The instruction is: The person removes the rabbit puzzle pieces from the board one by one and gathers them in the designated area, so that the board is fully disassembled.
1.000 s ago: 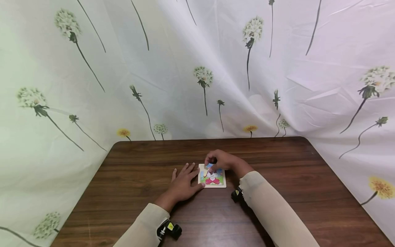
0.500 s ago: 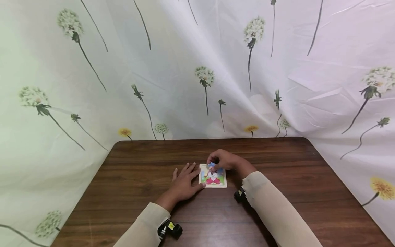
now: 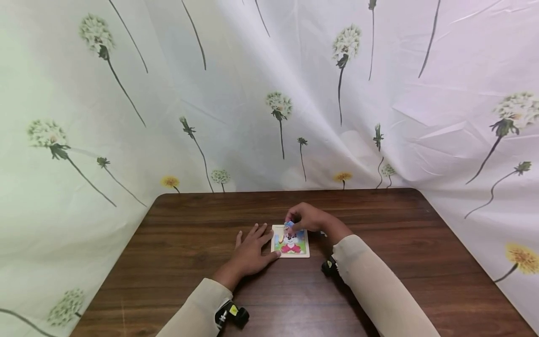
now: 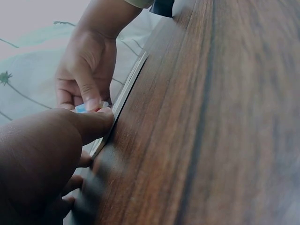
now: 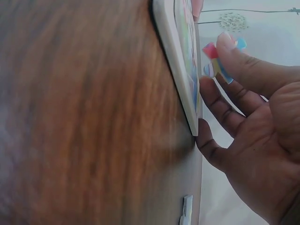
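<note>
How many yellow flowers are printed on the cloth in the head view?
3: the left flower and the middle flower above the far edge of the table, the right flower near the picture's right border. The table may hide others.

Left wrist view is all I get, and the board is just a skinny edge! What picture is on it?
Observer: The head view shows a cartoon animal on the board, with pinkish red on its lower part.
Operator: Cool! Is anything else lying around that I can't see?
Observer: Yes, the right wrist view shows a small flat thing on the table; too little shows to say what it is.
</note>
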The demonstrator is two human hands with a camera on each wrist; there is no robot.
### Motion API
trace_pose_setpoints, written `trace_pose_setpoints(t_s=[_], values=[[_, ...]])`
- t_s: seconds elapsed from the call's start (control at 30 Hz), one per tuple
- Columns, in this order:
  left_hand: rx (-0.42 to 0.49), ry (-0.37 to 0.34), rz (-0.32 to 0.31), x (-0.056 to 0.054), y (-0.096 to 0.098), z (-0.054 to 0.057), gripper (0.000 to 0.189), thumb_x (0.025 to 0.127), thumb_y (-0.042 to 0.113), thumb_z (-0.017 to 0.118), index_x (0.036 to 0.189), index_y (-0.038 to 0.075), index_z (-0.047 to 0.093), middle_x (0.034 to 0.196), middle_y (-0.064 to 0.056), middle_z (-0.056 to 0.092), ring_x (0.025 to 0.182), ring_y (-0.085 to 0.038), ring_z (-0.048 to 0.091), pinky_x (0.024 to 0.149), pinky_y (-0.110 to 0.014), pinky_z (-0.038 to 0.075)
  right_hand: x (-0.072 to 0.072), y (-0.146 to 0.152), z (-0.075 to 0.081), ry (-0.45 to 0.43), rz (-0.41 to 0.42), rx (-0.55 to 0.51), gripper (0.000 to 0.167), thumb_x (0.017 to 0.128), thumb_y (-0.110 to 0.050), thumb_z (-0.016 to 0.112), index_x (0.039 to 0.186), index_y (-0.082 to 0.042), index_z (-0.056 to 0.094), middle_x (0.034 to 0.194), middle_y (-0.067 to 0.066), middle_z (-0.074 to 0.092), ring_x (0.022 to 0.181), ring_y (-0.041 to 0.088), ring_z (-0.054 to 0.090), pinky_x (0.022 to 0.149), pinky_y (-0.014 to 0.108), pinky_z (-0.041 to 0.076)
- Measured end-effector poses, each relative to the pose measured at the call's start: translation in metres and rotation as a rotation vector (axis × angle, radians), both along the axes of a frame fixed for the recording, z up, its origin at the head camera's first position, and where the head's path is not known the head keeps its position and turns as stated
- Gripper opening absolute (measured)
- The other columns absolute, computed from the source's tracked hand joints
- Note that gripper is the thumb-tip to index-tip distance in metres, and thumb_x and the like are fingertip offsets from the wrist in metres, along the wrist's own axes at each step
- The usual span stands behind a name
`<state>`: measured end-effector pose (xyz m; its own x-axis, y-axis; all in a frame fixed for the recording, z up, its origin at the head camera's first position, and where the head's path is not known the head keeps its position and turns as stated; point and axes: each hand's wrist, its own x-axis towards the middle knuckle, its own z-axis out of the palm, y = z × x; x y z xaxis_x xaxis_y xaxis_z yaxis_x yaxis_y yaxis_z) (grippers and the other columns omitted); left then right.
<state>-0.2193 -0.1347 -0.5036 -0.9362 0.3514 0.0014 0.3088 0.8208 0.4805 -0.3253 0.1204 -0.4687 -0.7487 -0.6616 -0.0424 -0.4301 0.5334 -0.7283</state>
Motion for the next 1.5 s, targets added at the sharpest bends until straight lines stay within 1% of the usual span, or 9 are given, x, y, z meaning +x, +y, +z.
trace_pose_setpoints(t_s=[0.1,0.23,0.5,0.73,0.9,1.03,1.27,1.4,1.5], values=[[0.008,0.000,-0.003,0.000,0.001,0.001,0.075,0.103,0.061,0.068,0.163,0.019,0.054,0.180,-0.009,0.035,0.171,-0.037,0.023,0.130,-0.079,0.007,0.000,0.002,-0.002,-0.006,-0.015,-0.033,0.013,0.094,-0.007,0.086,0.105,-0.007,0.079,0.097,0.004,0.077,0.087,0.010,0.064,0.083,0.029,0.055],[0.025,-0.003,-0.015,-0.001,0.003,0.002,0.075,0.102,0.061,0.068,0.163,0.018,0.054,0.180,-0.009,0.035,0.171,-0.037,0.022,0.129,-0.079,0.006,0.000,0.004,-0.002,-0.006,-0.037,-0.071,0.016,0.096,-0.005,0.083,0.111,-0.005,0.076,0.101,0.005,0.076,0.091,0.010,0.064,0.087,0.029,0.054],[0.010,-0.002,-0.001,0.002,-0.001,0.002,0.074,0.103,0.060,0.067,0.163,0.019,0.055,0.180,-0.008,0.035,0.171,-0.037,0.023,0.130,-0.079,0.007,0.004,0.004,0.002,0.019,-0.032,-0.076,0.012,0.098,-0.012,0.084,0.103,-0.006,0.075,0.094,0.001,0.073,0.089,0.010,0.063,0.085,0.030,0.055],[0.011,-0.004,0.000,0.002,-0.002,0.003,0.075,0.103,0.061,0.066,0.164,0.019,0.054,0.180,-0.009,0.034,0.171,-0.037,0.023,0.130,-0.078,0.007,0.005,0.011,0.003,0.078,-0.051,-0.059,0.007,0.099,-0.014,0.083,0.104,-0.011,0.079,0.094,-0.001,0.075,0.089,0.011,0.064,0.085,0.031,0.055],[0.008,-0.003,0.001,0.002,-0.002,0.002,0.075,0.103,0.061,0.066,0.164,0.020,0.054,0.180,-0.008,0.035,0.171,-0.036,0.023,0.130,-0.078,0.007,0.007,0.017,0.005,0.088,-0.054,-0.059,0.013,0.101,-0.014,0.080,0.113,-0.010,0.082,0.101,0.002,0.078,0.089,0.011,0.063,0.083,0.030,0.055],[0.003,-0.005,0.001,0.002,-0.002,0.000,0.076,0.103,0.062,0.066,0.164,0.020,0.053,0.180,-0.008,0.034,0.171,-0.036,0.022,0.130,-0.078,0.007,0.009,0.023,0.007,0.072,-0.089,-0.055,0.021,0.101,-0.013,0.080,0.121,-0.010,0.082,0.105,0.003,0.079,0.089,0.011,0.062,0.081,0.030,0.054],[0.017,-0.002,-0.003,0.002,-0.002,-0.001,0.075,0.102,0.061,0.067,0.164,0.020,0.054,0.180,-0.008,0.035,0.171,-0.036,0.022,0.130,-0.078,0.007,0.012,0.034,0.009,0.038,-0.172,-0.117,0.012,0.097,-0.007,0.083,0.105,-0.007,0.074,0.094,0.004,0.073,0.085,0.015,0.063,0.075,0.030,0.053],[0.018,-0.003,0.000,0.002,-0.002,0.000,0.075,0.102,0.061,0.068,0.164,0.020,0.054,0.180,-0.008,0.035,0.171,-0.036,0.022,0.131,-0.078,0.007,0.014,0.038,0.011,0.027,-0.195,-0.121,0.004,0.102,-0.006,0.077,0.106,-0.007,0.077,0.095,0.004,0.077,0.084,0.013,0.068,0.074,0.030,0.055],[0.014,0.001,0.004,0.002,-0.001,-0.001,0.076,0.102,0.061,0.068,0.163,0.020,0.054,0.180,-0.008,0.035,0.171,-0.036,0.023,0.131,-0.077,0.007,0.015,0.041,0.010,0.012,-0.189,-0.129,0.010,0.106,-0.004,0.070,0.109,-0.005,0.079,0.095,0.007,0.079,0.081,0.013,0.070,0.073,0.032,0.058]])
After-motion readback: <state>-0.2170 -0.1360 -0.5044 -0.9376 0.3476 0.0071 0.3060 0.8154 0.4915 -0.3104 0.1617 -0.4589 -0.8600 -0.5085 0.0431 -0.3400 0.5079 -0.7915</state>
